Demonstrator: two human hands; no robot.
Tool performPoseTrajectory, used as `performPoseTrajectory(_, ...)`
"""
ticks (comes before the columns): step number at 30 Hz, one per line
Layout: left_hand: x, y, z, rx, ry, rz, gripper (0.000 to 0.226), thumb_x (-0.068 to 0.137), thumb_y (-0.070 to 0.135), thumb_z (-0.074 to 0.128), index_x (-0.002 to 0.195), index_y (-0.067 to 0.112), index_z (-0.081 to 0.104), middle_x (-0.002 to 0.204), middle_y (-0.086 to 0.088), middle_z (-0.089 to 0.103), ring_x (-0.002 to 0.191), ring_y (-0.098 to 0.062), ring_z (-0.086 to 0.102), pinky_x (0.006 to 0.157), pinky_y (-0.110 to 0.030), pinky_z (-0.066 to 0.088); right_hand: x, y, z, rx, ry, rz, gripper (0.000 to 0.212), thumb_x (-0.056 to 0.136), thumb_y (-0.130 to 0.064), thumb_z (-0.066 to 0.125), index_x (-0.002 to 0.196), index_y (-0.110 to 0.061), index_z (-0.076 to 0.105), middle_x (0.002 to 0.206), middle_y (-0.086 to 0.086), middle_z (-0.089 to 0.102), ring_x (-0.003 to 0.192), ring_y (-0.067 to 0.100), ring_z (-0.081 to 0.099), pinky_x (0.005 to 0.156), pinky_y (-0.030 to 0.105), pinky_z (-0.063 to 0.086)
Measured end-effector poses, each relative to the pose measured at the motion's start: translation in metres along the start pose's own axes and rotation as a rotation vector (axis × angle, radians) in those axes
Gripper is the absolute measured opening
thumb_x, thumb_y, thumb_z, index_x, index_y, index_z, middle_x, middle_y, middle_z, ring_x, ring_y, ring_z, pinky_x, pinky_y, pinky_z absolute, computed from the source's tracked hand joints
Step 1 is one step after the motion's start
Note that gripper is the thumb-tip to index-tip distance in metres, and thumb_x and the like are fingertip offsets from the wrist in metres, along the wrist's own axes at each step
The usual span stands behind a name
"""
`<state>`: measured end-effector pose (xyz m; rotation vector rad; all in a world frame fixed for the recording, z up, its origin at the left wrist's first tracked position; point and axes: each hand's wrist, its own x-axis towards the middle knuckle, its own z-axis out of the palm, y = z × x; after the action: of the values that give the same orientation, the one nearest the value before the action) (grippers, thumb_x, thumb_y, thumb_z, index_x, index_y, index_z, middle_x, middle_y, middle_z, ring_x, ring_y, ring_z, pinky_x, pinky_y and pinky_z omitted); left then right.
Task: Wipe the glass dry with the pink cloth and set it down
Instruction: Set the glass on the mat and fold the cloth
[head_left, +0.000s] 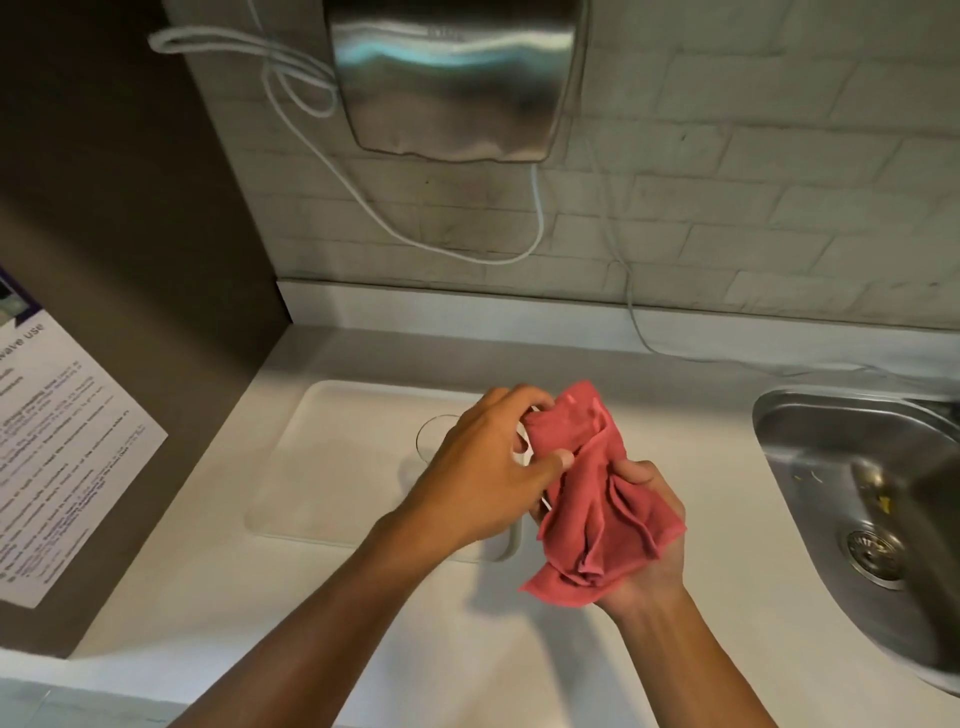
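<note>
Our left hand (480, 467) reaches over the white tray (332, 467), fingers curled round the glass (434, 434); our right hand (644, 540), palm up, grips the pink cloth (587, 499).

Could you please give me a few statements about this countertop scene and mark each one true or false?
1. The right hand holds the pink cloth. True.
2. The glass stands inside the sink. False: the left hand holds it above the white tray.
3. The sink lies to the right of the tray. True.
4. The cloth lies flat on the counter. False: it is bunched in the hands.
5. A metal dispenser hangs on the wall. True.
</note>
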<state>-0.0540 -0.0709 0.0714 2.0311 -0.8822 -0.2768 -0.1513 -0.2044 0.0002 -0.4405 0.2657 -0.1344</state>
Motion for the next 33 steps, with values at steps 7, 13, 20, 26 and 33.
performPoseTrajectory(7,0.017,0.009,-0.006,-0.145,-0.080,0.132,0.015,0.090,0.015,0.074,0.088,0.024,0.061,0.073,0.011,0.061,0.062,-0.006,0.051,0.061,-0.022,0.044,-0.007,-0.008,-0.011,-0.138,-0.090,0.022,0.045,0.064,-0.026,0.083,0.103,-0.003,0.080,0.097,0.019,0.075,0.085,0.034,0.072,0.076,0.047,0.060)
performPoseTrajectory(13,0.037,0.030,-0.017,0.043,-0.245,0.243,0.011,0.088,0.031,0.074,0.087,0.035,0.064,0.066,0.018,0.063,0.057,-0.003,0.051,0.054,-0.016,0.039,-0.010,-0.057,0.000,-0.818,-0.063,-0.211,0.098,0.074,-0.057,0.085,0.154,-0.017,0.044,0.143,0.012,0.064,0.121,0.027,0.066,0.094,0.037,0.052)
performPoseTrajectory(20,0.055,0.037,-0.024,0.065,-0.284,0.246,0.018,0.087,0.024,0.081,0.087,0.033,0.065,0.074,0.016,0.068,0.060,-0.003,0.058,0.056,-0.021,0.049,-0.002,-0.101,0.019,-1.207,-0.093,-0.253,0.076,0.080,-0.033,0.087,0.147,-0.040,0.052,0.111,-0.002,0.072,0.092,0.015,0.076,0.081,0.029,0.060)
performPoseTrajectory(26,0.056,0.022,-0.015,0.098,-0.280,0.164,0.036,0.078,0.024,0.088,0.092,0.034,0.057,0.083,0.011,0.064,0.059,0.001,0.055,0.054,-0.018,0.046,0.000,-0.112,0.024,-1.507,-0.135,-0.304,0.021,0.095,-0.017,0.075,0.112,-0.029,0.075,0.100,-0.003,0.076,0.091,0.023,0.076,0.082,0.036,0.059)
performPoseTrajectory(33,0.056,-0.002,0.005,0.176,-0.335,0.021,0.025,0.077,0.029,0.090,0.091,0.030,0.069,0.076,0.013,0.068,0.058,0.003,0.061,0.050,-0.015,0.046,0.001,-0.106,0.003,-1.758,-0.141,-0.253,0.015,0.104,-0.027,0.061,0.103,-0.033,0.074,0.093,-0.010,0.078,0.088,0.013,0.071,0.076,0.023,0.054)
